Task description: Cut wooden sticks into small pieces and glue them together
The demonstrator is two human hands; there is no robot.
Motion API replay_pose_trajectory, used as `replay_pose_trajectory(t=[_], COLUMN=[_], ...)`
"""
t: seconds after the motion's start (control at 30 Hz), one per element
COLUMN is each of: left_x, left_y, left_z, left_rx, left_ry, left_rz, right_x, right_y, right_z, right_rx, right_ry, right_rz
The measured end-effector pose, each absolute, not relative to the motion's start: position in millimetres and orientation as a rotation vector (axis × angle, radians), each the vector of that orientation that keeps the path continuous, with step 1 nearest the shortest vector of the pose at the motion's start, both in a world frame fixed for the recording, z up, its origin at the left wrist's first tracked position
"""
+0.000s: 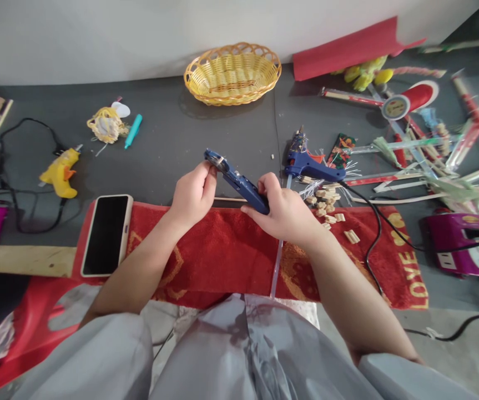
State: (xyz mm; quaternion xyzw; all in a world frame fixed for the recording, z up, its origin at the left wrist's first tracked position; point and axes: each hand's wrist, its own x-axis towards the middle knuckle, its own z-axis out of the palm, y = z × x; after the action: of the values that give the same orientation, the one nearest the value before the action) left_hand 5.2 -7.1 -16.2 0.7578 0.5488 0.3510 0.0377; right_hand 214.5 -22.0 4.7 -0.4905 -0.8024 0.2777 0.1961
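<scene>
Thumb and fingertips of the left hand (193,191) pinch together at the metal end of a blue hand tool (243,186) (whether a small piece sits between them I cannot tell), while the right hand (287,211) curls around its handle end. Gripped at both ends, the tool slants above the edge of a red towel (231,255), probably for steadiness and a clear view. The towel likely shields the table and gathers the small wooden pieces (326,203) just beyond the right hand. Near them lies a blue glue gun (314,166), nozzle pointing away from the person, presumably to keep its tip clear of the arms; a clear glue stick (278,261) trails back from it across the towel.
</scene>
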Motion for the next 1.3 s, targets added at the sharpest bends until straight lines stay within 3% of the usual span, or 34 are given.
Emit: replay_pose_trajectory(t=[0.7,1.3], left_x=[2,0], left_y=[-12,-10], left_z=[1,6], left_rx=[2.32,2.331], left_ry=[1.681,1.583], left_rz=[1.074,1.107], right_x=[208,209], right_y=[-30,-29], right_z=[10,13], right_rx=[-1.602,-1.508], right_ry=[-2.209,-2.155], right_rz=[0.677,0.74])
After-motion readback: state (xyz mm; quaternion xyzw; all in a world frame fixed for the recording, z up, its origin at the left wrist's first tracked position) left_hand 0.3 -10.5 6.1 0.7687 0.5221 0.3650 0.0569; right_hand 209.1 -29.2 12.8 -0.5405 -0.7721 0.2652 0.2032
